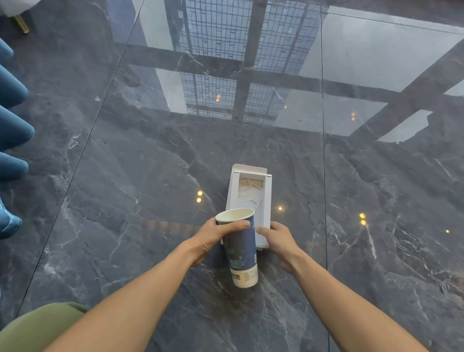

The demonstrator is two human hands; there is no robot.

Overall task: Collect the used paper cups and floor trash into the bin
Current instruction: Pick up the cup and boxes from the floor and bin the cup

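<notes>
Your left hand [216,238] is extended forward and down, fingers wrapped around the upper part of a blue paper cup [241,246], which is upright, mouth up, and tilted slightly. Your right hand [280,241] reaches alongside it, fingers curled on the near right edge of a white open carton [251,193] lying flat on the dark marble floor [392,206]; whether it is gripped or only touched cannot be told. Cup and carton overlap in view. Blue curtain folds [0,131] border the left side. Floor ahead and to the right is open.
</notes>
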